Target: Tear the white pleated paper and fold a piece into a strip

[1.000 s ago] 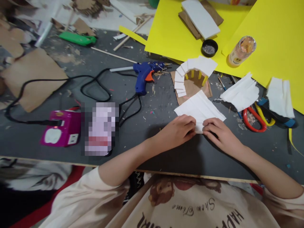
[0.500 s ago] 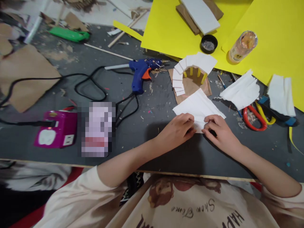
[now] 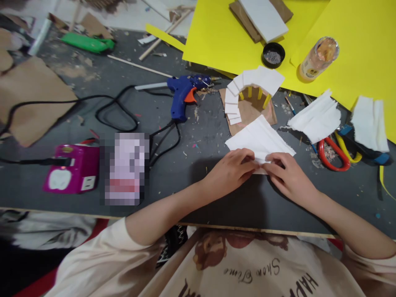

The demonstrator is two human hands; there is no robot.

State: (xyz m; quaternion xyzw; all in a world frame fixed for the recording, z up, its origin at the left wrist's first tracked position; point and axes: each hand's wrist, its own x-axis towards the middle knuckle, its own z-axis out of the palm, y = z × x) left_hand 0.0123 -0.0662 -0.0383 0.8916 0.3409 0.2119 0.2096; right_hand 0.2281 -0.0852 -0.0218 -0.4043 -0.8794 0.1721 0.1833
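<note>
A white sheet [image 3: 260,136], like tissue or thin paper, lies on the grey table near its front edge. My left hand [image 3: 238,167] pinches its near part from the left, thumb against the fingers. From the right, my right hand [image 3: 283,171] pinches the same part, and the two sets of fingertips almost meet over a crease. Just beyond the sheet stands a curved model [image 3: 235,88] of white overlapping pieces on yellow posts, set on a brown cardboard base [image 3: 247,116]. The sheet's near corner is partly hidden by my fingers.
To the right lie two pleated white pieces [image 3: 318,117], red-handled scissors [image 3: 334,165] and a paintbrush [image 3: 291,106]. An open jar [image 3: 320,60] and a black lid [image 3: 273,55] rest on yellow card [image 3: 355,49]. Leftward are a blue glue gun [image 3: 181,99], its cord and a purple box [image 3: 72,169].
My right fingertips have shifted slightly left, closer to my left fingertips on the sheet. The whole view has moved a little; other things stay put.
</note>
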